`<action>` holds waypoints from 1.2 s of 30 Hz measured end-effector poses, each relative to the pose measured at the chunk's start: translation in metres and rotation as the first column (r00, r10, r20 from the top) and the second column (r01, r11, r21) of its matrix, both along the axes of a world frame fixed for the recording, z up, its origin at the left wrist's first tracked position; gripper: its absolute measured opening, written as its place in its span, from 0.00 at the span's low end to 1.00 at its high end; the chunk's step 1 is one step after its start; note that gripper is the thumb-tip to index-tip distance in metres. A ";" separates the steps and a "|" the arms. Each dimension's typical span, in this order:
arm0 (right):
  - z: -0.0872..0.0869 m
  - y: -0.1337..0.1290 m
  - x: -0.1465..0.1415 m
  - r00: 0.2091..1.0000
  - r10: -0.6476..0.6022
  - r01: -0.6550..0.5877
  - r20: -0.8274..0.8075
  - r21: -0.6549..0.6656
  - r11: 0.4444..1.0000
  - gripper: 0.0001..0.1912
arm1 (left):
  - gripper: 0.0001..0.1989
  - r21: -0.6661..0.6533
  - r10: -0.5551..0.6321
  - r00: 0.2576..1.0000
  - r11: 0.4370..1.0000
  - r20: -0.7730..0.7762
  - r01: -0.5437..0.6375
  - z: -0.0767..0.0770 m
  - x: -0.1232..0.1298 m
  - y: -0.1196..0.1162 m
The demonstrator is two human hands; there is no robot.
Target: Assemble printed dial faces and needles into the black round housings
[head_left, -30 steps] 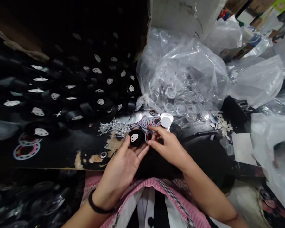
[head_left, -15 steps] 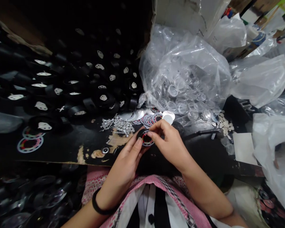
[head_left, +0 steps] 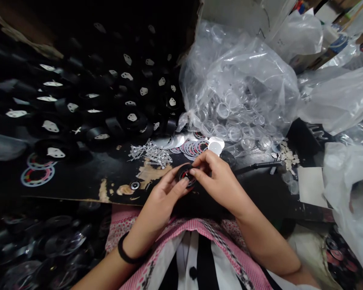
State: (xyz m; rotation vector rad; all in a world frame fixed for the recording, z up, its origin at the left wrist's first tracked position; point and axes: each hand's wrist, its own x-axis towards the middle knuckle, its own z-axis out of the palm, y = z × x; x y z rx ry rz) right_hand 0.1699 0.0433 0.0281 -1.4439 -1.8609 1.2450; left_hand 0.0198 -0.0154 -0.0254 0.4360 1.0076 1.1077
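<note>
Between my hands is a round black casing [head_left: 183, 170] with a printed dial disc showing inside its rim. My left hand [head_left: 168, 189] wraps round it from the left, thumb on its front. From the right, my right hand [head_left: 214, 173] pinches at the upper right edge, thumb and forefinger together on the dial; whether a small part sits between those fingertips I cannot make out. Just beyond the hands lie a fan of printed dial discs [head_left: 193, 148], some plain silvery discs [head_left: 214, 148] and a heap of thin metal pins [head_left: 151, 154].
Rows of black casings with white tabs [head_left: 132, 117] fill the back left. A plastic bag of clear round covers [head_left: 236, 104] stands behind my hands. A black pen-like tool [head_left: 261, 165] and small pale plates [head_left: 288, 155] lie right. Two dial discs [head_left: 38, 176] lie left.
The casing has tilted in my hands, so its dial shows less and its black rim more. My left thumb has shifted right across the front. The view has moved slightly.
</note>
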 end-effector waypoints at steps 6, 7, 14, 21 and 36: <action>-0.010 -0.009 0.003 0.997 0.069 -0.072 -0.038 -0.097 0.993 0.07 | 0.24 -0.033 -0.098 0.985 0.995 -0.138 0.095 -0.006 -0.012 -0.009; -0.011 -0.007 0.001 0.992 0.122 -0.126 -0.039 -0.092 0.988 0.07 | 0.24 -0.039 -0.089 0.980 0.996 -0.179 0.084 -0.007 -0.017 -0.011; -0.021 0.023 -0.047 0.753 0.180 -0.408 0.633 0.235 0.882 0.10 | 0.19 -0.031 0.287 0.913 0.951 -0.289 -0.309 -0.009 -0.045 -0.018; -0.029 0.031 -0.065 0.640 0.195 -0.528 0.743 0.241 0.815 0.11 | 0.11 -0.086 0.375 0.919 0.919 -0.119 -0.386 0.003 -0.045 -0.011; -0.009 0.008 -0.031 0.823 0.168 -0.398 0.543 0.340 0.852 0.13 | 0.09 -0.068 0.373 0.926 0.927 0.054 -0.369 0.024 -0.028 0.004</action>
